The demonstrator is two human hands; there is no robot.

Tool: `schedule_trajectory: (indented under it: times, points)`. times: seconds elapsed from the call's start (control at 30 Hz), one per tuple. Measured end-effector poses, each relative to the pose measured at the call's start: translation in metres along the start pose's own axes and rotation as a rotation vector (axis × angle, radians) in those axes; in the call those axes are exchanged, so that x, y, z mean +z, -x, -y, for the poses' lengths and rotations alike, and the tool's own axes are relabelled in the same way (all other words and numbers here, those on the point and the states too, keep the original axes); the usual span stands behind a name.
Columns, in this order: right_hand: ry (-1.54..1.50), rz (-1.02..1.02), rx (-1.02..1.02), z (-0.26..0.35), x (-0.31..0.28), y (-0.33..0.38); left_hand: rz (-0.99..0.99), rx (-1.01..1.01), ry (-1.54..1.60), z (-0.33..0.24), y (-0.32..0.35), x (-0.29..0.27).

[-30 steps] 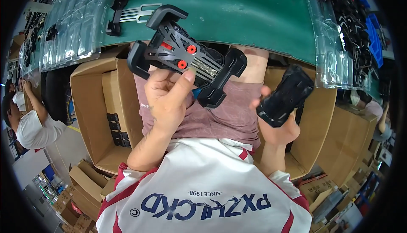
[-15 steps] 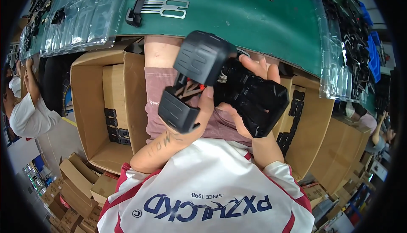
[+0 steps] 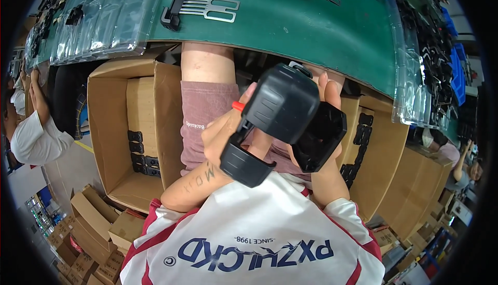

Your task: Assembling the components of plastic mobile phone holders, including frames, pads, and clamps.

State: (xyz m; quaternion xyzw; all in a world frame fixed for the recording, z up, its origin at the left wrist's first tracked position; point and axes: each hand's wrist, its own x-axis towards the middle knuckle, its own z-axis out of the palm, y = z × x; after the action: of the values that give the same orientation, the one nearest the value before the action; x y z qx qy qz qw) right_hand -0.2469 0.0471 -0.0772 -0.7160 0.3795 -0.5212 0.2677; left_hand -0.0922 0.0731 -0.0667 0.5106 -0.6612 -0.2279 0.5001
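Above mauve shorts [image 3: 207, 98], the left hand [image 3: 220, 134] curls fingers round a black clamp [image 3: 282, 101], the right hand [image 3: 335, 157] half-cups a black shell [image 3: 327, 134], both likely light, stiff, best side-gripped.

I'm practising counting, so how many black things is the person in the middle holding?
2: a black clamp in the left hand and a black cover in the right hand. Anything small behind them would be hidden.

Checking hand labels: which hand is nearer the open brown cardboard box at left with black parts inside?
Left. The left hand is to the right of the box, apart from it; the right hand is farther right, past the black ridged clamp.
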Motion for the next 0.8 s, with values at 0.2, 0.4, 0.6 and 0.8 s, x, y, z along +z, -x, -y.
schedule_trajectory:
  times: [0.2, 0.4, 0.6, 0.8]
  points:
    - [0.06, -0.021, -0.064, 0.004, 0.001, -0.007, 0.085, 0.134, -0.014, 0.004, -0.001, 0.006]
    - [0.136, 0.06, -0.14, 0.004, -0.003, -0.014, -0.065, 0.211, 0.274, 0.001, -0.002, 0.012]
    - [0.199, 0.121, -0.15, 0.005, -0.001, -0.019, -0.009, 0.044, 0.222, -0.003, 0.0, 0.008]
    - [0.273, 0.047, -0.105, 0.016, -0.003, -0.026, -0.01, -0.204, 0.275, -0.007, -0.004, 0.003]
